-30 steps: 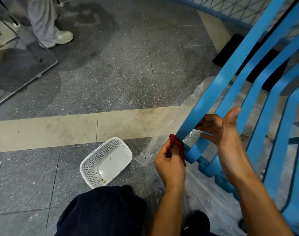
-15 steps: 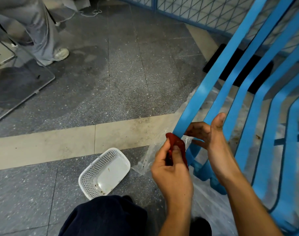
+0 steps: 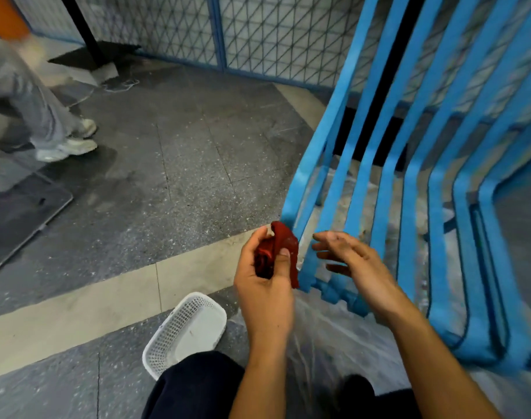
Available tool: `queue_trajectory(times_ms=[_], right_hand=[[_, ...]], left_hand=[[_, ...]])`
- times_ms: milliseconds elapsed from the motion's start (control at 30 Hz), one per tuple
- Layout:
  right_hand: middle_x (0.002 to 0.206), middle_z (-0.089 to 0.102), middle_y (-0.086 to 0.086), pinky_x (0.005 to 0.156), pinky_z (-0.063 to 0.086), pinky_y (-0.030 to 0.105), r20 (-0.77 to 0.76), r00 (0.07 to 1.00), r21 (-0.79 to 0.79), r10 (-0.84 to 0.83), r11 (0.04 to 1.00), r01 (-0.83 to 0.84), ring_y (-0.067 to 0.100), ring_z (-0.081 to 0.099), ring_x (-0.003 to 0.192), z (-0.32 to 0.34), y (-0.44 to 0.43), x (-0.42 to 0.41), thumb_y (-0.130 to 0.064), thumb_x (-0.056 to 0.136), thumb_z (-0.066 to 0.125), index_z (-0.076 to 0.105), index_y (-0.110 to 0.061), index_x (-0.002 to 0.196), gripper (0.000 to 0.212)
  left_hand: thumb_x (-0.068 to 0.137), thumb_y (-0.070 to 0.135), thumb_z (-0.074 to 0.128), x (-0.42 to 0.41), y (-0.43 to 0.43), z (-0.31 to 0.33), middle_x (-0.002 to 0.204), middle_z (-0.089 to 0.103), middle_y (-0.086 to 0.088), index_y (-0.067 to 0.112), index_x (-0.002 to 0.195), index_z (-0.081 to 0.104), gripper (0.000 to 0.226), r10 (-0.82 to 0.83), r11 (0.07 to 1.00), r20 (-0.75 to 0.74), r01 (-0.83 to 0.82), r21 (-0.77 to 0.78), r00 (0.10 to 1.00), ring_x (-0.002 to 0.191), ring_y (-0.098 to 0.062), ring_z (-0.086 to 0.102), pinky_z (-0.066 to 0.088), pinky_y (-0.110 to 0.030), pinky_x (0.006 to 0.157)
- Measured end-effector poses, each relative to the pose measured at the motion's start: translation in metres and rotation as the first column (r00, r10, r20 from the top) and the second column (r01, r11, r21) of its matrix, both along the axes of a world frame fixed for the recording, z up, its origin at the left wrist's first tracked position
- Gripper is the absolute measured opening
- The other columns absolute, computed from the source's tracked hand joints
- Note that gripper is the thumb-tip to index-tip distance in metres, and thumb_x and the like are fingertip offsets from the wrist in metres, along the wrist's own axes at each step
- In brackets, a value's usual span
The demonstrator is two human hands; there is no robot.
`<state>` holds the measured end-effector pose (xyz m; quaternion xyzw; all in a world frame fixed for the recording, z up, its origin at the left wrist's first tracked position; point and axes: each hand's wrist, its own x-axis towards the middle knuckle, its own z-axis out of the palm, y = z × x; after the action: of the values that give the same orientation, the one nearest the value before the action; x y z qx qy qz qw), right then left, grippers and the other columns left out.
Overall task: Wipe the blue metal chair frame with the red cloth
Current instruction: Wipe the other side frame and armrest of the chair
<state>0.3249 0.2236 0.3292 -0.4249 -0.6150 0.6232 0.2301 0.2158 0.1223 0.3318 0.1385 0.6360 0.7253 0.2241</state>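
A white plastic mesh basket [image 3: 185, 331] sits on the speckled grey floor [image 3: 179, 164] just left of the person's dark-trousered knee [image 3: 194, 388]; it looks empty apart from a small speck on its solid bottom. A pale band [image 3: 107, 294] of tile crosses the floor between the basket and the far wire-mesh fence [image 3: 258, 34]. At far left stand another person's grey trouser legs and white shoes [image 3: 67, 146], well apart from the work. Crinkled clear plastic sheeting [image 3: 324, 328] lies under the blue metal chair frame [image 3: 409, 182], whose flat painted slats rise side by side and bend at the bottom. The left hand [image 3: 265, 285] has its grip clenched around the red cloth [image 3: 277, 252], a bunched, soft wad held right beside the nearest slat's lower end, seemingly touching it. The right hand [image 3: 351, 261] is released, fingers spread and holding nothing, hovering in front of the lower slats, blurred.
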Motion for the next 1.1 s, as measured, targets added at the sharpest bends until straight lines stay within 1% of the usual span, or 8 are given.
queue_trajectory(times_ms=[100, 200, 367, 600, 700, 833, 933, 1100], right_hand=[[0.113, 0.076, 0.003, 0.091, 0.056, 0.026, -0.026, 1.000, -0.008, 0.016, 1.000, -0.016, 0.017, 0.070, 0.109, 0.011, -0.022, 0.019, -0.038, 0.086, 0.066, 0.074, -0.021, 0.114, 0.034], [0.113, 0.075, 0.007, 0.083, 0.055, 0.024, -0.048, 0.999, 0.005, 0.020, 1.000, -0.019, 0.015, 0.071, 0.106, 0.017, -0.042, 0.031, -0.034, 0.079, 0.072, 0.072, -0.021, 0.115, 0.038], [0.115, 0.075, 0.012, 0.102, 0.051, 0.049, -0.140, 0.980, -0.045, -0.140, 0.990, 0.135, 0.031, 0.069, 0.113, 0.019, -0.060, 0.054, -0.033, 0.072, 0.084, 0.071, -0.025, 0.118, 0.048], [0.111, 0.077, 0.010, 0.093, 0.057, 0.038, -0.129, 0.946, -0.030, -0.297, 0.955, 0.295, 0.025, 0.074, 0.104, 0.034, -0.089, 0.107, -0.011, 0.083, 0.080, 0.068, -0.021, 0.121, 0.041], [0.104, 0.078, 0.005, 0.082, 0.058, 0.027, -0.141, 0.926, 0.014, -0.351, 0.934, 0.356, 0.015, 0.075, 0.095, 0.046, -0.098, 0.122, -0.008, 0.084, 0.079, 0.067, -0.017, 0.121, 0.041], [0.111, 0.075, 0.004, 0.085, 0.056, 0.033, -0.142, 0.905, 0.095, -0.402, 0.904, 0.416, 0.014, 0.071, 0.103, 0.058, -0.110, 0.146, -0.013, 0.081, 0.082, 0.067, -0.025, 0.120, 0.043], [0.113, 0.073, 0.006, 0.077, 0.054, 0.017, -0.173, 0.882, 0.137, -0.438, 0.876, 0.462, 0.008, 0.069, 0.103, 0.069, -0.118, 0.164, -0.012, 0.082, 0.081, 0.065, -0.019, 0.121, 0.043], [0.114, 0.071, 0.013, 0.076, 0.054, 0.014, -0.282, 0.790, 0.157, -0.545, 0.786, 0.598, 0.020, 0.068, 0.106, 0.073, -0.121, 0.197, -0.005, 0.084, 0.076, 0.062, -0.010, 0.117, 0.037]], left_hand=[[0.087, 0.003, 0.073, 0.003, -0.011, 0.004, 0.118, 0.072, 0.009, 0.042, 0.114, 0.064, 0.048, -0.099, 0.995, 0.028, 0.099, 0.007, 0.995, 0.109, -0.004, 0.068, 0.055, -0.023, 0.092], [0.085, -0.002, 0.073, 0.017, -0.021, 0.006, 0.112, 0.073, 0.005, 0.032, 0.118, 0.064, 0.048, -0.211, 0.977, 0.075, 0.208, 0.041, 0.975, 0.102, -0.004, 0.070, 0.057, -0.025, 0.089], [0.083, -0.005, 0.074, 0.039, -0.031, 0.011, 0.107, 0.073, 0.003, 0.021, 0.123, 0.064, 0.049, -0.364, 0.931, 0.117, 0.356, 0.082, 0.924, 0.094, -0.003, 0.071, 0.055, -0.018, 0.077], [0.085, 0.002, 0.073, 0.077, -0.039, 0.032, 0.120, 0.066, 0.005, 0.029, 0.123, 0.063, 0.048, -0.571, 0.821, 0.096, 0.566, 0.077, 0.815, 0.096, -0.005, 0.070, 0.054, -0.014, 0.069], [0.086, 0.001, 0.070, 0.092, -0.039, 0.045, 0.122, 0.066, 0.005, 0.029, 0.124, 0.063, 0.048, -0.618, 0.786, 0.059, 0.614, 0.072, 0.784, 0.095, -0.005, 0.070, 0.054, -0.015, 0.068], [0.089, -0.002, 0.064, 0.116, -0.041, 0.062, 0.120, 0.062, 0.007, 0.026, 0.130, 0.057, 0.050, -0.671, 0.739, -0.046, 0.673, 0.038, 0.740, 0.083, 0.004, 0.068, 0.052, -0.013, 0.065], [0.090, -0.006, 0.059, 0.137, -0.041, 0.074, 0.127, 0.058, 0.002, 0.023, 0.136, 0.052, 0.055, -0.692, 0.716, -0.151, 0.698, -0.011, 0.706, 0.084, 0.000, 0.066, 0.050, -0.009, 0.065], [0.091, -0.009, 0.050, 0.178, -0.034, 0.091, 0.133, 0.057, -0.002, 0.021, 0.139, 0.049, 0.056, -0.742, 0.653, -0.245, 0.756, -0.051, 0.624, 0.085, 0.007, 0.066, 0.051, -0.010, 0.069]])
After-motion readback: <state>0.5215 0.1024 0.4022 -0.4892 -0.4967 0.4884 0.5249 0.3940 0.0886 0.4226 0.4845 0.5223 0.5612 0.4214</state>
